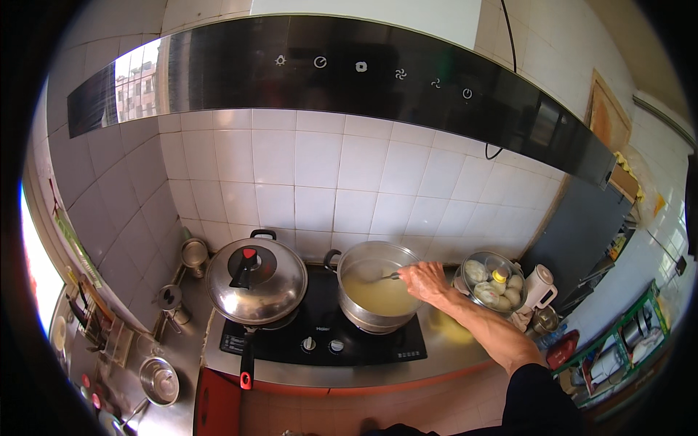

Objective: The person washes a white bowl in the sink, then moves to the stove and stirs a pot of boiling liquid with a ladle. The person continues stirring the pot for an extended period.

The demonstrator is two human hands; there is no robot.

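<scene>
My right hand reaches over the rim of a large stainless steel pot on the right side of a black gas cooktop. It grips the handle of a metal utensil, perhaps a ladle, whose lower end goes into a pale yellow, cloudy liquid. On the left side of the cooktop stands a wok covered by a domed steel lid with a black and red knob. The wok's long handle points towards me. My left hand is out of view.
Above the cooktop hangs a black range hood. A bowl of eggs and pale round food stands right of the pot, beside a white electric kettle. At left are a steel bowl and a knife rack. A green shelf stands at right.
</scene>
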